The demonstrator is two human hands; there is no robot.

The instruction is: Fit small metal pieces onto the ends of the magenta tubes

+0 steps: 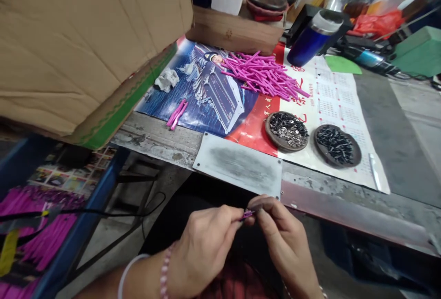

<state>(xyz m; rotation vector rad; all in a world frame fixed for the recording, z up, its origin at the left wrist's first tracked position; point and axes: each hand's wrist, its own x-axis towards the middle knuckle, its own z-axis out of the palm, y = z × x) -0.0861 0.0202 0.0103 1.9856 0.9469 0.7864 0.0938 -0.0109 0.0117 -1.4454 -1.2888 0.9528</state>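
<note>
My left hand (210,234) is closed around a pink strip (246,215); only a short end of it shows beyond the fingertips. Close against that end, my right hand (284,234) pinches with thumb and forefinger, and what lies between them is hidden. Both hands are over my lap, just below a pale metal plate (241,163) with a dark smudge at the table edge. A large heap of pink strips (263,75) lies farther back. Small metal pieces fill one round dish (286,130), and thin black pieces fill the dish beside it (337,145).
A big cardboard box (86,37) blocks the left side. Two pink strips (177,114) and crumpled paper (166,80) lie on the poster. A blue tumbler (314,37) stands at the back right. More pink strips (51,239) sit low on the left.
</note>
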